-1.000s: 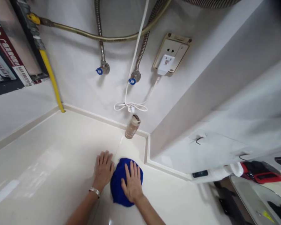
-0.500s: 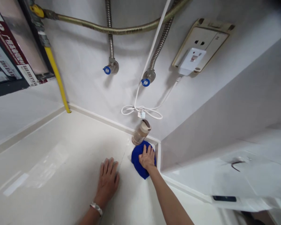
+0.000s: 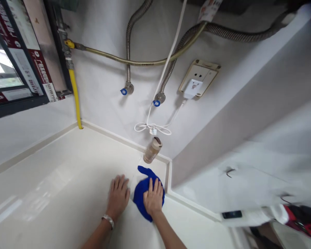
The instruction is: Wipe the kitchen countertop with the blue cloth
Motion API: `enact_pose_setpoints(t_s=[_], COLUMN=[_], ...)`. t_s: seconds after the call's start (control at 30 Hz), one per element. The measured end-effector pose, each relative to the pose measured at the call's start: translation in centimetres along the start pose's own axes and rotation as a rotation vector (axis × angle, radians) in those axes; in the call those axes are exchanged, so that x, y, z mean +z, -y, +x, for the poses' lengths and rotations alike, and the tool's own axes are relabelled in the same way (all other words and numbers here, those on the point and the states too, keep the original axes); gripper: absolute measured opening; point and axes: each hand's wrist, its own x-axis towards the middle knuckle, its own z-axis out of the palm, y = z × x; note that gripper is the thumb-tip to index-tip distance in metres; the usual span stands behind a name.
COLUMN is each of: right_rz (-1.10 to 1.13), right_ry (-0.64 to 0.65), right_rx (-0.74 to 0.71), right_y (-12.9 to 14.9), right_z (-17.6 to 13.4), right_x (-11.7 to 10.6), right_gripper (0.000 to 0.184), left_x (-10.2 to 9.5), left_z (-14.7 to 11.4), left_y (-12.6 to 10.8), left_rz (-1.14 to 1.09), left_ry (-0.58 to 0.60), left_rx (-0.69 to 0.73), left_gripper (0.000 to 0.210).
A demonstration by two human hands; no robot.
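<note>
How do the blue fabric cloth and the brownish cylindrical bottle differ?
The blue fabric cloth lies spread, while the brownish cylindrical bottle stands upright. The cloth is under the right hand; the bottle is untouched. The cloth is opaque; the bottle looks translucent. Both rest on the glossy white counter.

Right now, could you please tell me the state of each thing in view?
Rumpled blue cloth: on the glossy white counter, one flap sticking out.
Right hand: palm down on the cloth.
Left hand: palm down on the counter.
Brownish translucent bottle with beige lid: standing, lid on.
White plastic plug: in the white wall socket.
Thin white cord: partly looped up.
Blue-handled metal valves: open or shut, unclear.
</note>
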Motion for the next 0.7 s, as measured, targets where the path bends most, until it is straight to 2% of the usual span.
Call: enact_pose_setpoints(t_s=[0.2,0.33,0.4,0.5,0.6,0.7], right_rz=[0.101,0.298,0.543,0.863,0.893,0.843], right_ry=[-0.034,-0.040,-0.038,-0.091,-0.165,-0.209], right_rx=[0.049,0.038,0.061,0.233,0.397,0.411], right_y=[-0.7,-3.1,-5.0,-8.8,-12.8,-15.8], right_z=[-11.1,-16.2,-18.0,-20.8,-24.6,-28.9], right_x=[-0.7,-2.1,-2.8,-3.4,-3.1,-2.4], right_gripper=[0.066,0.063,0.059,0.056,0.056,0.046], left_x=[-0.4,-0.6,-0.8,-1.0,-0.7,-0.7], left_z=[-0.4,-1.1,-1.8,-3.2,-4.8,-5.8], left_y=[0.1,-0.8,-2.4,-6.3,-10.2,-12.4], left_rz=[-0.164,-0.228,-0.283,-0.369,-0.419,-0.435], left_ry=[0.032,0.062,0.103,0.193,0.281,0.346], left_rx=[-0.032,0.015,0.094,0.257,0.346,0.349], left_gripper=[0.045,0.046,0.048,0.051,0.050,0.049])
